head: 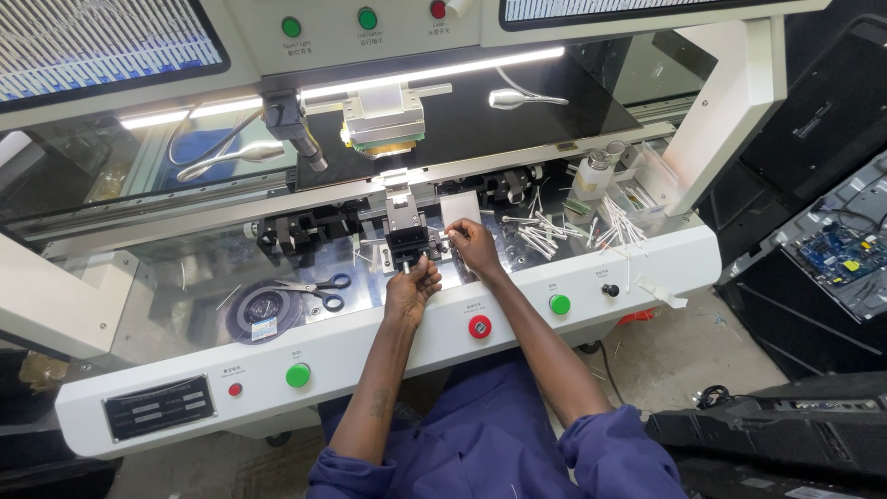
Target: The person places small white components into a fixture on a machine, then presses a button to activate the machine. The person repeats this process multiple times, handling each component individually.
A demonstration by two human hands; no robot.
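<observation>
Your left hand [412, 288] pinches the black clamp [407, 246]; your right hand [474, 246] pinches its side knob [447, 238]. Scissors [321, 290] lie left, swabs [554, 233] right.

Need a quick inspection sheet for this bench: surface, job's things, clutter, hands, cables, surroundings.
Surface: white machine deck with green and red buttons along its front.
Job's things: black clamp block at centre; white swab in the right hand's fingers.
Clutter: swabs scattered at right, scissors, tape reel, small bottle.
Hands: left hand pinches the knob under the block; right hand beside the block.
Cables: grey cable behind the glass.
Surroundings: blue circuit board at right; lamp strip above.
</observation>
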